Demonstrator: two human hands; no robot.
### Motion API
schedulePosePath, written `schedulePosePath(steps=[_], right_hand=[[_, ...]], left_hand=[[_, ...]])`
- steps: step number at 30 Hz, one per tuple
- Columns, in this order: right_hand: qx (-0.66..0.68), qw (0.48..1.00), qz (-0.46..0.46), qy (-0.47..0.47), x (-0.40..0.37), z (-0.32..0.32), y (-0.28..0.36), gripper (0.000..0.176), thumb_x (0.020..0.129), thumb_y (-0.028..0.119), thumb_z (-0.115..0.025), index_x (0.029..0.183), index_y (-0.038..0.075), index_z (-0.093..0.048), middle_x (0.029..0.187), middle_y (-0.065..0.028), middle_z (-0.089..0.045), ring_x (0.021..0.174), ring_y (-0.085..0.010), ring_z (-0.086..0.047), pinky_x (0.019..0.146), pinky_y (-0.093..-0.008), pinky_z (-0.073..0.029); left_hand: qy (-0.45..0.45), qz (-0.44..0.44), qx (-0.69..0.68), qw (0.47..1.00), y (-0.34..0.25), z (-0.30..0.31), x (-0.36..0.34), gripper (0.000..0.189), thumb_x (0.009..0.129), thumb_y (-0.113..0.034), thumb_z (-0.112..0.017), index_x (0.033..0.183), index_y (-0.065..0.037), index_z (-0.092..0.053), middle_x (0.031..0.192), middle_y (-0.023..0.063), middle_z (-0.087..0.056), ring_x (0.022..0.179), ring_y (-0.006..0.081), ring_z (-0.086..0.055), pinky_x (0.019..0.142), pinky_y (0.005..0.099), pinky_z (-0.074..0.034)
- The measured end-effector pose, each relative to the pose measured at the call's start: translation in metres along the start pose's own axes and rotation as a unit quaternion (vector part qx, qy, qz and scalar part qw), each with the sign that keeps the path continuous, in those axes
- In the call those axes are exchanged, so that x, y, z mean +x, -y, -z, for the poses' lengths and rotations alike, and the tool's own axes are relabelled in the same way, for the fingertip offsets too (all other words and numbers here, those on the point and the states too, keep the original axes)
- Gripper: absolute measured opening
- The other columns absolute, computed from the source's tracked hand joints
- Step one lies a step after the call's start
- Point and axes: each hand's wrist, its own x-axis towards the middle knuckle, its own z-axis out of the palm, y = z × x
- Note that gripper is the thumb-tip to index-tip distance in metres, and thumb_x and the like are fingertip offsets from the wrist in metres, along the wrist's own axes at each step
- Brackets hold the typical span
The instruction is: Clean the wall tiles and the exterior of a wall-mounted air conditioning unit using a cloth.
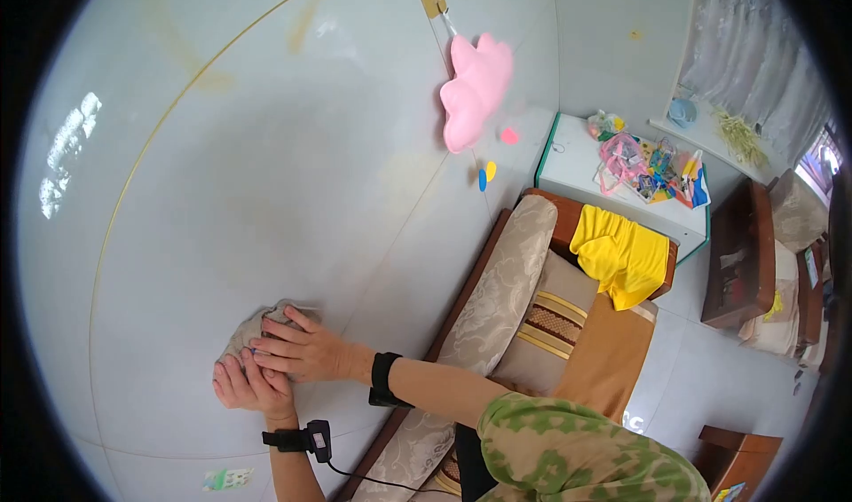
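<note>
A crumpled grey-beige cloth [238,339] lies against the pale wall, partly covered by my hands. My right hand [306,351], coming in from the right, presses it with fingers stretched over its surface. My left hand [253,387] holds the cloth's lower edge from below, its fingers bent a little and close to the right hand's. A tiny blue spot shows between the two hands, too small to name. Black straps [383,379] circle both wrists, and a cable runs from the left one.
A pink cloud-shaped cushion [475,89] hangs from a gold hook plate [433,0] on the wall. Beside me is a sofa [493,298] with a yellow cloth [626,252] over its arm. Colourful small items [652,166] lie on a white cabinet [577,169].
</note>
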Motion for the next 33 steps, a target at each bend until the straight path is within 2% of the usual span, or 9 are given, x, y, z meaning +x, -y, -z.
schedulePosePath(steps=[12, 18, 21, 23, 25, 28, 30, 32, 33], right_hand=[[0.004, 1.0, 0.022, 0.001, -0.005, -0.008, -0.005, 0.047, 0.081, 0.025, -0.065, 0.121, 0.013, -0.043, 0.128, -0.0032, -0.051, 0.121, -0.0262, -0.046, 0.11, -0.0515, -0.021], [0.008, 0.999, 0.039, 0.019, -0.01, -0.001, -0.01, 0.039, 0.085, 0.023, -0.061, 0.119, 0.012, -0.044, 0.127, -0.0037, -0.051, 0.119, -0.0257, -0.048, 0.109, -0.0506, -0.023], [0.009, 0.997, 0.066, 0.042, -0.005, 0.008, -0.017, 0.039, 0.085, 0.023, -0.061, 0.12, 0.012, -0.044, 0.127, -0.0037, -0.051, 0.12, -0.025, -0.048, 0.109, -0.0487, -0.026], [0.046, 0.99, 0.077, 0.113, -0.001, 0.017, -0.019, 0.038, 0.087, 0.02, -0.058, 0.121, 0.011, -0.044, 0.129, -0.0049, -0.05, 0.122, -0.0255, -0.047, 0.109, -0.0483, -0.026], [0.061, 0.988, 0.087, 0.108, 0.004, 0.023, -0.022, 0.036, 0.088, 0.019, -0.057, 0.121, 0.01, -0.044, 0.129, -0.0057, -0.05, 0.123, -0.026, -0.046, 0.11, -0.0486, -0.026], [0.103, 0.985, 0.102, 0.096, 0.01, 0.029, -0.026, 0.031, 0.09, 0.015, -0.053, 0.12, 0.008, -0.047, 0.132, -0.0089, -0.048, 0.126, -0.0281, -0.043, 0.11, -0.0506, -0.026], [0.128, 0.981, 0.112, 0.091, 0.018, 0.039, -0.032, 0.031, 0.09, 0.014, -0.053, 0.12, 0.007, -0.048, 0.133, -0.0105, -0.048, 0.127, -0.0292, -0.043, 0.11, -0.0506, -0.026], [0.124, 0.982, 0.114, 0.085, 0.025, 0.042, -0.036, 0.03, 0.09, 0.013, -0.053, 0.119, 0.006, -0.049, 0.133, -0.0115, -0.048, 0.126, -0.0299, -0.043, 0.11, -0.0509, -0.026], [0.128, 0.982, 0.112, 0.076, 0.031, 0.044, -0.04, 0.029, 0.09, 0.012, -0.052, 0.119, 0.006, -0.05, 0.132, -0.0124, -0.049, 0.126, -0.0306, -0.044, 0.11, -0.0512, -0.026]], left_hand=[[-0.003, 0.001, 0.009, 1.0, 0.004, -0.003, -0.012, 0.039, 0.097, -0.032, -0.038, 0.116, -0.007, -0.061, 0.132, 0.0107, -0.049, 0.123, 0.0335, -0.044, 0.103, 0.0494, -0.027], [0.029, 0.039, 0.003, 0.999, -0.007, 0.003, -0.017, 0.038, 0.097, -0.031, -0.039, 0.115, -0.006, -0.061, 0.131, 0.0124, -0.049, 0.122, 0.0363, -0.043, 0.101, 0.0525, -0.029], [0.049, 0.056, -0.007, 0.997, -0.01, 0.005, -0.016, 0.036, 0.098, -0.028, -0.04, 0.113, -0.002, -0.06, 0.129, 0.0162, -0.049, 0.121, 0.0379, -0.043, 0.099, 0.0536, -0.033], [0.039, 0.071, -0.003, 0.997, -0.016, 0.006, -0.016, 0.036, 0.098, -0.028, -0.04, 0.113, -0.002, -0.059, 0.129, 0.0169, -0.049, 0.121, 0.0384, -0.043, 0.099, 0.0539, -0.033], [0.054, 0.108, 0.002, 0.993, -0.024, 0.012, -0.011, 0.035, 0.096, -0.027, -0.042, 0.112, -0.001, -0.059, 0.127, 0.019, -0.048, 0.121, 0.0419, -0.041, 0.098, 0.056, -0.033], [0.062, 0.149, -0.004, 0.987, -0.032, 0.013, -0.011, 0.036, 0.097, -0.025, -0.039, 0.117, -0.001, -0.058, 0.131, 0.0195, -0.046, 0.123, 0.0399, -0.04, 0.1, 0.0505, -0.032], [0.061, 0.162, -0.012, 0.985, -0.035, 0.014, 0.003, 0.038, 0.096, -0.028, -0.04, 0.117, -0.002, -0.057, 0.131, 0.0196, -0.046, 0.124, 0.0408, -0.039, 0.1, 0.0519, -0.032], [0.045, 0.15, -0.067, 0.985, -0.046, 0.023, 0.048, 0.033, 0.094, -0.031, -0.045, 0.093, -0.003, -0.061, 0.107, 0.0218, -0.058, 0.092, 0.0428, -0.055, 0.073, 0.0499, -0.044], [0.03, 0.134, -0.063, 0.988, -0.048, 0.022, 0.064, 0.027, 0.092, -0.025, -0.046, 0.096, -0.002, -0.061, 0.099, 0.0197, -0.057, 0.087, 0.0397, -0.055, 0.074, 0.0497, -0.046]])
